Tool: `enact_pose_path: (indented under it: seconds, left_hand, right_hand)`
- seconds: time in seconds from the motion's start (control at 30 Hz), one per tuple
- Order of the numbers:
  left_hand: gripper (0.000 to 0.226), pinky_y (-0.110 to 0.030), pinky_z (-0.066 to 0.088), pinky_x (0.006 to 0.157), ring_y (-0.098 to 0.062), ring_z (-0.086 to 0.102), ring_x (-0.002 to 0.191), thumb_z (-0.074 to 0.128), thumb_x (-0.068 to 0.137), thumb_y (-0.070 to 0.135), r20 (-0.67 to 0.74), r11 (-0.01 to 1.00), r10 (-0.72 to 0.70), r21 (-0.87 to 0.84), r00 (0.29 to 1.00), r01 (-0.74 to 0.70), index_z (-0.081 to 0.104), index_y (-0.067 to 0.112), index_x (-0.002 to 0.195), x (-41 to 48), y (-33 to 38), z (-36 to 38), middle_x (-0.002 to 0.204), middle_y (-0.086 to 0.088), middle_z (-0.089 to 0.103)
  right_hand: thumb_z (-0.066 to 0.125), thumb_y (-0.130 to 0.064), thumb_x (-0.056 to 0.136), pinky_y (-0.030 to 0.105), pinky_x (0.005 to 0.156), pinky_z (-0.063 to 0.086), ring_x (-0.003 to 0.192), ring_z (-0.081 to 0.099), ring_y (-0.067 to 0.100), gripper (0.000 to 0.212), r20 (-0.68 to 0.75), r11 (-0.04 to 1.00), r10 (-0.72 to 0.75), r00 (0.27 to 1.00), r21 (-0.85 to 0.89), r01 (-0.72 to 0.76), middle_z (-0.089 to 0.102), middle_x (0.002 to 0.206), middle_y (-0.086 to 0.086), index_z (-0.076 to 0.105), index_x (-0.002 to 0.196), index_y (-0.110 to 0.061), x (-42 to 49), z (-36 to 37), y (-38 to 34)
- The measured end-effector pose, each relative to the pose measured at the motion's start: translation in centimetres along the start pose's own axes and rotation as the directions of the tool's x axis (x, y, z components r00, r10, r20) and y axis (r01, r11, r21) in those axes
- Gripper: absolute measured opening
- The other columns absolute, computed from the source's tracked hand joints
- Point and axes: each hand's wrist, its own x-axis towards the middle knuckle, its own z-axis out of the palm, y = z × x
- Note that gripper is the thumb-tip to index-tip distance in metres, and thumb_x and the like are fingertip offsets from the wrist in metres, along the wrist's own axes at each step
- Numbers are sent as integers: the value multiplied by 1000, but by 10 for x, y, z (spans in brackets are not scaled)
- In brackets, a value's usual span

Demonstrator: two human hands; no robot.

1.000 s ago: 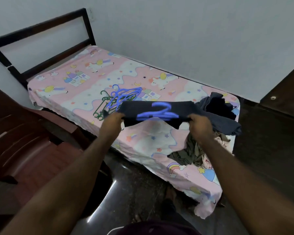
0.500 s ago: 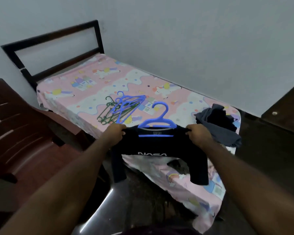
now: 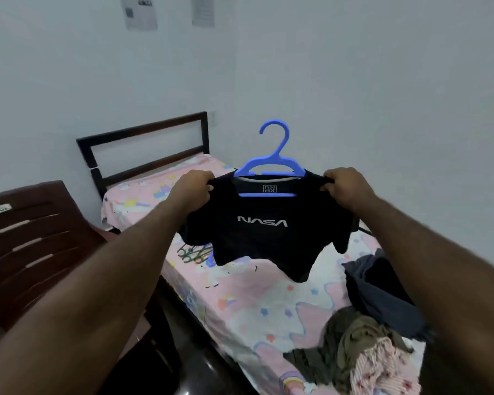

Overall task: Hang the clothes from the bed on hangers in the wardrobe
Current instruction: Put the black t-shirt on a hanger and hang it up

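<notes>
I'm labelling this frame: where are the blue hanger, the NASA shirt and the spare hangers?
blue hanger [image 3: 281,146], head view, neck below the hook.
NASA shirt [image 3: 263,243], head view, chest below the lettering.
spare hangers [image 3: 190,253], head view, green hooks.

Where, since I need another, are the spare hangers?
Head view, left of centre: the spare hangers lie on the bed, partly hidden behind the NASA shirt.

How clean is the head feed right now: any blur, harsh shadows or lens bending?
Head view: light is dim, flat and bluish, no hard shadows; the black T-shirt at centre is sharp, its NASA print legible; the clothes pile at lower right is smeared; the wall papers are unreadable; wide-angle stretch swells both forearms toward the lower corners.
</notes>
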Motion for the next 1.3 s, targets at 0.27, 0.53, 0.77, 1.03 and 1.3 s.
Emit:
enact_pose_path:
  seconds: [0.27, 0.53, 0.77, 1.03, 1.3]
  left_hand:
    - [22, -36, 47, 73, -35, 61, 94, 56, 88, 13, -125, 983, -136, 106, 983, 150, 65, 12, 108, -3, 4, -43, 103, -13, 67]
    - [25, -39, 51, 82, -38, 62, 98, 60, 86, 15, -181, 921, -341, 132, 922, 367, 70, 16, 109, -77, -24, -68, 104, -17, 69]
    - [23, -38, 52, 85, -33, 64, 99, 63, 85, 12, -143, 794, -586, 98, 798, 601, 72, 15, 106, -179, -75, -88, 101, -11, 71]
    - [24, -23, 35, 73, -22, 57, 88, 69, 85, 9, -41, 607, -791, 76, 610, 791, 71, 6, 109, -326, -141, -142, 102, -14, 70]
    - [22, -24, 36, 74, -25, 58, 91, 70, 86, 10, -170, 374, -912, 32, 374, 927, 68, 5, 106, -501, -196, -228, 100, -12, 66]
  right_hand:
    - [67, -26, 89, 30, 72, 40, 86, 61, 22, 12, 6, 960, -247, 969, 134, 244, 67, 85, 2, 70, 93, -15, 43, -19, -15]
    - [53, -18, 97, 31, 79, 40, 97, 58, 27, 12, 116, 881, -467, 877, 147, 449, 68, 105, 11, 63, 102, -12, 65, 16, -70]
    - [51, -11, 97, 35, 84, 43, 103, 58, 34, 18, 257, 739, -672, 694, 182, 648, 67, 113, 18, 63, 110, -10, 48, 84, -165]
    - [53, -11, 96, 31, 71, 33, 90, 52, 28, 12, 300, 518, -844, 445, 238, 821, 65, 107, 17, 61, 103, -8, -15, 122, -323]
    - [54, -12, 96, 33, 82, 42, 105, 56, 33, 18, 269, 279, -944, 190, 347, 895, 64, 109, 15, 61, 111, -5, -130, 150, -513]
